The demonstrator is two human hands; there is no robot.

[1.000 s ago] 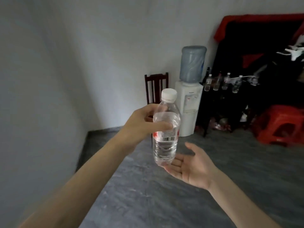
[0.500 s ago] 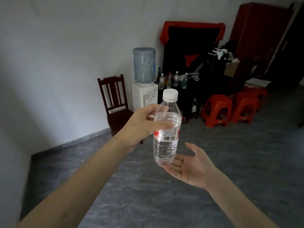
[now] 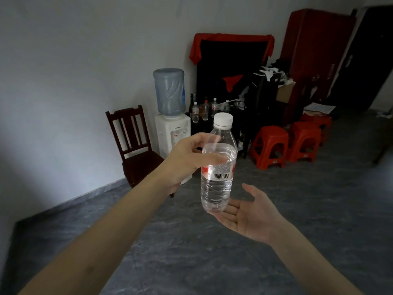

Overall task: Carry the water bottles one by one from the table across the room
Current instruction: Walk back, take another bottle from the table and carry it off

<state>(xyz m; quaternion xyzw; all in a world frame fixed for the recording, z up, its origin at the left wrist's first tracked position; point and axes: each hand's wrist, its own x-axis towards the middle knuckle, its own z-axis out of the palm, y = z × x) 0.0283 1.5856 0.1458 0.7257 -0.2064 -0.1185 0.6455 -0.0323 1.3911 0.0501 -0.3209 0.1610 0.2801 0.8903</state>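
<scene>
Head view, standing in a room with grey floor (image 3: 212,262). Left hand (image 3: 187,160) extended forward, its grip closed around the upper body of a clear water bottle (image 3: 218,167): thumb across the front just above the label, fingers wrapped behind. Bottle upright, held in the air over the floor, white cap (image 3: 222,119) on, label with barcode and red patches around the middle, water visible up to the shoulder. Right hand (image 3: 251,216) palm-up beneath the bottle, grip fully relaxed with fingers straight and spread; the bottle base sits at the fingertips (image 3: 221,211), though actual contact cannot be told. Far side of room, against the wall: dark wooden chair (image 3: 131,143), then a white water dispenser (image 3: 172,133) with a blue jug (image 3: 169,91) on top. Just right of the dispenser a dark table (image 3: 244,116) carries several more small bottles (image 3: 205,110) standing upright along its left end; its far edge is lost in shadow. Behind it a black panel draped with red cloth (image 3: 231,42). Right of the table, a cluster of red plastic stools (image 3: 270,145) on the floor, two in front side by side, at least one more behind. Tall dark-red cabinet (image 3: 314,45) in the right corner, clutter and a cardboard box (image 3: 284,93) in front of it.
</scene>
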